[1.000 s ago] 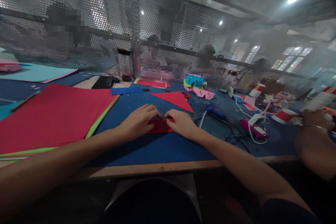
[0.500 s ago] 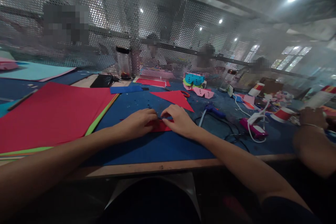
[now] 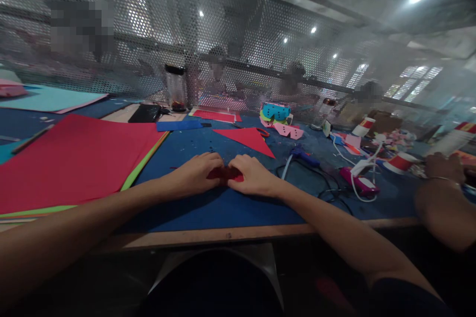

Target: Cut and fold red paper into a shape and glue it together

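A small piece of red paper is pinched between my two hands over the blue table surface, low and near the front edge. My left hand closes on its left side and my right hand on its right side, thumbs towards me. The paper looks bent between them, and the fingers cover most of it. Just beyond my hands lies a flat red triangular paper. On the left rests a stack of large sheets, with a red sheet on top and green edges showing.
A blue glue gun with its cable and a magenta device lie at right. Behind are orange-handled scissors, cut paper masks, a black phone and a jar. A co-worker's arm reaches in at far right.
The red paper was flatter on the table; now it is bent up between my hands. My right hand has dropped and turned slightly, its fingers closing on the paper.
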Motion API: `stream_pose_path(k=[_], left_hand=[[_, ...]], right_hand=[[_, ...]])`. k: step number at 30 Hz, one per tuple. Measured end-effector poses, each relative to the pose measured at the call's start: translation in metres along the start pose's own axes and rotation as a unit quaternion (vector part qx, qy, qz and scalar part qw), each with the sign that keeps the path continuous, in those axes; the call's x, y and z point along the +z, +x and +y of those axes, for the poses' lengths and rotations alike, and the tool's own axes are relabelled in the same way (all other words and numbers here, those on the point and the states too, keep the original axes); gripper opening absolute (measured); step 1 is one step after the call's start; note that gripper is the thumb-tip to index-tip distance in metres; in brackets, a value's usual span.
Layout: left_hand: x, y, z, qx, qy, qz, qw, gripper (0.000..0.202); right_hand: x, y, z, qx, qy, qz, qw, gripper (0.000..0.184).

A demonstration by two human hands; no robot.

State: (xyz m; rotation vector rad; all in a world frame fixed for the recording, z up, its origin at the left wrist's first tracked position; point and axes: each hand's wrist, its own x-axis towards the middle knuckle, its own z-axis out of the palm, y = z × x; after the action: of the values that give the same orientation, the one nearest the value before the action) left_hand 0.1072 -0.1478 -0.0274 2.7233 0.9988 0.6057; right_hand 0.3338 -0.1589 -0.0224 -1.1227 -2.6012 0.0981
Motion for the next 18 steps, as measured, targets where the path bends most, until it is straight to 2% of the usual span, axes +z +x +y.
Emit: stream_pose_path(k=[11, 18], left_hand=[[0.0073, -0.0006, 0.0061, -0.04, 0.044, 0.0, 0.998, 0.008], [0.0086, -0.0006, 0.01, -0.064, 0.071, 0.001, 0.995, 0.014]], right_hand=[[0.0045, 0.0017, -0.0034, 0.035, -0.015, -0.004, 0.999, 0.022], [0.0015, 0.0027, -0.0017, 0.029, -0.011, -0.028, 0.999, 0.022]])
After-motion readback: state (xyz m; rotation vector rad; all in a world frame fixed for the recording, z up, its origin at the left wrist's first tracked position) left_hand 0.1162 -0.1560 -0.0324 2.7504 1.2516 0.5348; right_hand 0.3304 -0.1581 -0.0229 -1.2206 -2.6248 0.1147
